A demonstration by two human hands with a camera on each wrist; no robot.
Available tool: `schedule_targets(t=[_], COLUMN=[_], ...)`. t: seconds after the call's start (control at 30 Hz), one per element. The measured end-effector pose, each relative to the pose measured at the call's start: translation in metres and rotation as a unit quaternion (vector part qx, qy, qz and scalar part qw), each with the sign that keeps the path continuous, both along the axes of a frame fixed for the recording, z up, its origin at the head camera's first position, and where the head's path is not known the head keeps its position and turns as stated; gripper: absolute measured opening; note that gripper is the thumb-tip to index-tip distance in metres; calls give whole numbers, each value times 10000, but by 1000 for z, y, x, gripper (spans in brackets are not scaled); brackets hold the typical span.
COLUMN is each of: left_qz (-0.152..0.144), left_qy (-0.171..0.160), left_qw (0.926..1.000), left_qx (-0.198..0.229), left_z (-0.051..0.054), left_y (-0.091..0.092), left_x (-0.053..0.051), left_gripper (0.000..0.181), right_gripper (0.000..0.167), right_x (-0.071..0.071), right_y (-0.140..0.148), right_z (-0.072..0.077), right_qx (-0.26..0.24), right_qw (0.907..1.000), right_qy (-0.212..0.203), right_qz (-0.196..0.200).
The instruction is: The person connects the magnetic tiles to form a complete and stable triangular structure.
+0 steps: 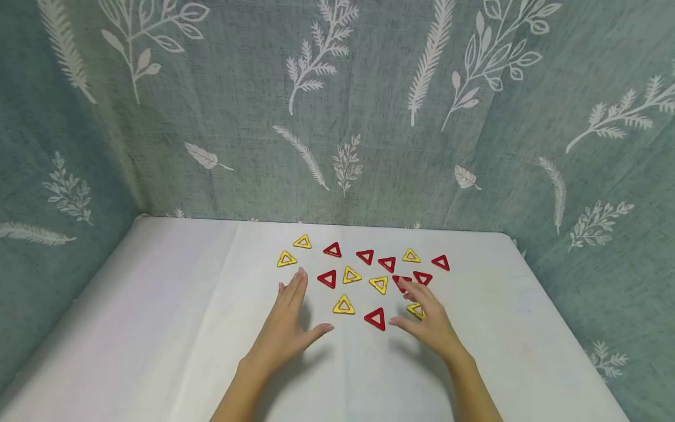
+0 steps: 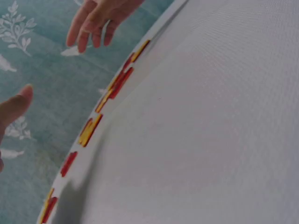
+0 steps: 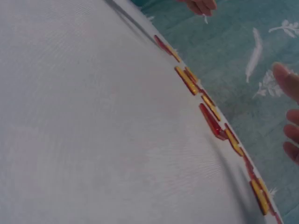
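Note:
Several flat triangle frames lie scattered on the white table, some red (image 1: 375,318) and some yellow (image 1: 344,305), each with a triangular hole. My left hand (image 1: 285,328) hovers at the left of the group, fingers extended forward and thumb spread to the right, holding nothing. On the right, my right hand (image 1: 432,325) is held above the table with fingers loosely bent and thumb apart. Its fingers partly cover a red triangle (image 1: 399,283) and a yellow triangle (image 1: 415,311) in the head view; no grip on either shows. The wrist views show the triangles edge-on.
A white cloth (image 1: 211,375) covers the table. Grey-green fabric (image 1: 237,129) with white leaf prints rises behind the table and along both sides. More triangles, such as a yellow one (image 1: 302,241) and a red one (image 1: 440,263), lie toward the back edge.

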State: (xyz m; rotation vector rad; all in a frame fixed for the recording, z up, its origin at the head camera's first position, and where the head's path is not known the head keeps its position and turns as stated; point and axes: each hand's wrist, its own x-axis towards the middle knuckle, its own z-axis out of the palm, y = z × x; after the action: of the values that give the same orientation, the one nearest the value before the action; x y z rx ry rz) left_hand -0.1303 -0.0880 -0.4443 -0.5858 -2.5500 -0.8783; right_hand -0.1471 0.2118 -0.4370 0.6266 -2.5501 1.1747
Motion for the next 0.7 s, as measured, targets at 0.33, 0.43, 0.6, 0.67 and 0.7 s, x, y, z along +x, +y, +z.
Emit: schedule_targets(t=[0.33,0.43,0.6,0.67,0.7], left_qz=[150,128,100,50,5], left_qy=[-786,-800,-1130,-1230,-1259], left_qw=[9893,9852,9754,9720,9704], left_qx=[1218,1512,1889,2002,2059], left_z=[-9,-18,-29,-31,-32], left_y=[17,19,23,24,25], left_x=[-9,-12,-16,-18,-20], left_gripper=[85,80,75,73,72], right_gripper=[59,56,55,54,53], right_x=[1,5,5,5,4], right_y=[-10,-12,-13,-14,-14], right_z=[-1,0,-8,-11,-14], right_qx=[-1400,-1645,-1680,-1626,-1610], right_qw=[9894,9846,9830,9835,9836], right_qy=[-24,-23,-79,-30,-10], right_qz=[376,591,735,788,814])
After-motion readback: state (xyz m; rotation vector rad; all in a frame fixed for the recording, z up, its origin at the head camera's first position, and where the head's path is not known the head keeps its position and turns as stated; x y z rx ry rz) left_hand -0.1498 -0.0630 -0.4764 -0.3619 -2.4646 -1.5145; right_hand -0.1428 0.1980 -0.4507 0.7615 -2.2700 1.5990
